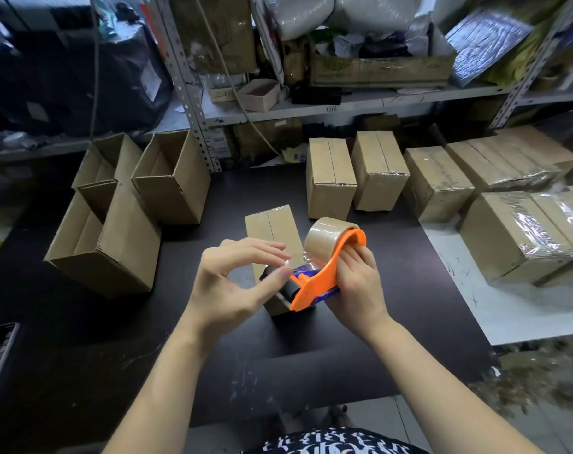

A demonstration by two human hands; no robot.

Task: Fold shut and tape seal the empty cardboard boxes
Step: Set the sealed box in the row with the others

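- Patterned dark-and-white garment (331,444) at the bottom edge, nearest the lens; two bare forearms reach forward from it over the black table (311,348).
- Right hand (357,280): fingers curled tight round the handle of the orange tape dispenser (324,276), held above the table, cutter end pointing down-left.
- Brown tape roll (327,237) sits on the dispenser's far end, just above the right fingers.
- Left hand (236,283): thumb and forefinger brought close together at the clear tape end (298,262) by the dispenser's mouth. Looks like a light pinch; blur hides the exact contact. Other fingers relaxed, slightly curved.
- Centre box (272,227) lies on the table directly beneath both hands, flaps folded shut, glossy tape showing at its far end. Near end hidden by the dispenser.
- Left of it: three open boxes (108,250), flaps up, grouped touching one another.
- Right and behind: sealed boxes (331,178) in a row, shiny tape along their seams. More stand on the white surface (508,309) at the far right.
- Metal shelf (344,103) behind, crowded with bags and cartons.
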